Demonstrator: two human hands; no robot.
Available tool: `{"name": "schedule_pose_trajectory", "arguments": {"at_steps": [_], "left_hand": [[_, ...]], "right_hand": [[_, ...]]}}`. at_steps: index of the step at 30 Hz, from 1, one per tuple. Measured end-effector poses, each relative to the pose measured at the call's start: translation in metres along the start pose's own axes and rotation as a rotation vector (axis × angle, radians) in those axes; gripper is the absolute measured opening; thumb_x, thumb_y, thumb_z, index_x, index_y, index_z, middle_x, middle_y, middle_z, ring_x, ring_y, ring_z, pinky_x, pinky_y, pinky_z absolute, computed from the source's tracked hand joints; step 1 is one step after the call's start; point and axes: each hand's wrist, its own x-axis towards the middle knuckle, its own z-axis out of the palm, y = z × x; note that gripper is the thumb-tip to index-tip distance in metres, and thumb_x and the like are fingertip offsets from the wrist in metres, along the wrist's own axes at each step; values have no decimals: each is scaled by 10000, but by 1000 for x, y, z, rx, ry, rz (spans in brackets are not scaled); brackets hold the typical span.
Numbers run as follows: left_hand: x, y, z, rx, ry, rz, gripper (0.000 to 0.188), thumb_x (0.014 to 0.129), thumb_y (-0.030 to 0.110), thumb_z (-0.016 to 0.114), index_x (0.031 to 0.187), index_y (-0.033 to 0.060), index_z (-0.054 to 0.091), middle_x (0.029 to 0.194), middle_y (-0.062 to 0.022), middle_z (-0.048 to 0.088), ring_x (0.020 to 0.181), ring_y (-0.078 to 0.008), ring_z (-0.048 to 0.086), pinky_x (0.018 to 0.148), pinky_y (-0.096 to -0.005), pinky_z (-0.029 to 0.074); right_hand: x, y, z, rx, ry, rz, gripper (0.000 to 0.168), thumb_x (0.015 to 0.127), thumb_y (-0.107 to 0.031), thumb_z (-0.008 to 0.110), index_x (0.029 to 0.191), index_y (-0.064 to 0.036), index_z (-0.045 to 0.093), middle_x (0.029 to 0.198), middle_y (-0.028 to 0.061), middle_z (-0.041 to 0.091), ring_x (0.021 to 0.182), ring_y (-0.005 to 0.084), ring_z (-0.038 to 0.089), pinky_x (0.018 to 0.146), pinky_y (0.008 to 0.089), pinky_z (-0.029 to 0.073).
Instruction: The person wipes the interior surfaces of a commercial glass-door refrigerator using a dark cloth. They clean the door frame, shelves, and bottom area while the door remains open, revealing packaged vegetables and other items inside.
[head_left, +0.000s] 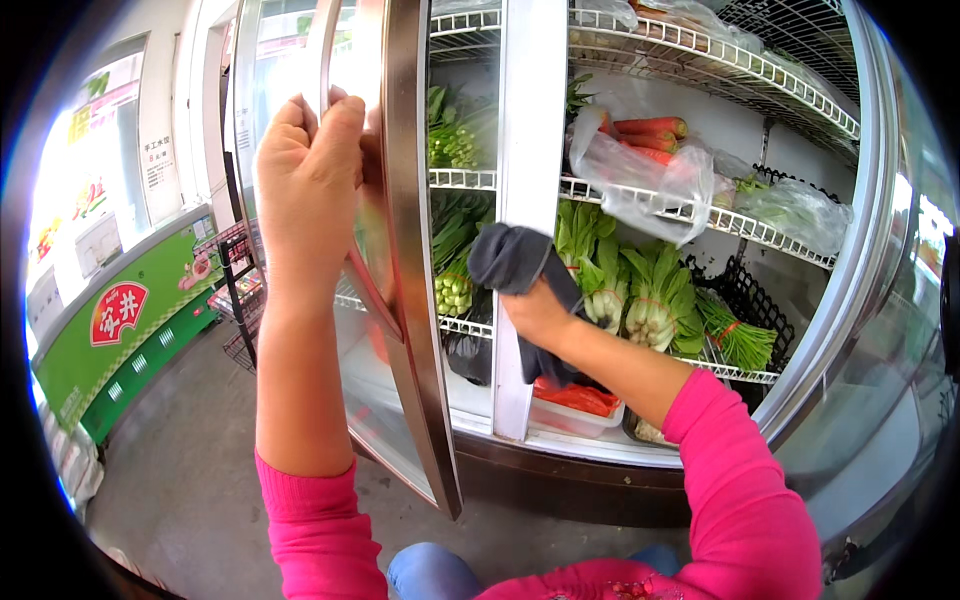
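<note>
My left hand grips the upright handle of a glass refrigerator door, which stands swung out on the left. In my right hand is a dark grey cloth, bunched against the white middle post of the display refrigerator. Part of the cloth hangs below my wrist. Just behind it, bundled leafy greens lie on a white wire shelf. Carrots in a clear plastic bag rest on the shelf above.
A white plastic tub with a red bag stands at the refrigerator's bottom. Tied green stalks lie at the right, by a black basket. Across the concrete floor are a green chest freezer and a wire rack.
</note>
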Motion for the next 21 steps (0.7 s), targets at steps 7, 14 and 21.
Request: {"name": "schedule_pose_trajectory", "arguments": {"at_steps": [7,14,21], "left_hand": [[-3,10,-27,-57,-2,54,167,897,187,610,905,21,589,599,63,436,530,-15,350,495,-191,282],[-5,6,-33,-100,-2,68,221,920,188,610,1016,-10,598,615,64,391,516,-14,332,494,-177,277],[-4,10,-41,-65,-23,92,258,923,213,602,1028,-21,590,613,59,368,521,-12,322,490,-171,260]], "right_hand": [[150,36,-58,-743,9,-160,282,770,-76,506,1032,-2,581,1062,215,573,983,358,548,829,432,454],[160,41,-83,-1009,288,-432,246,769,-138,546,980,-27,603,923,105,533,868,298,500,734,418,429],[113,30,-82,-877,104,-362,233,782,-101,561,989,-48,654,956,120,615,961,313,581,799,447,457]]}}
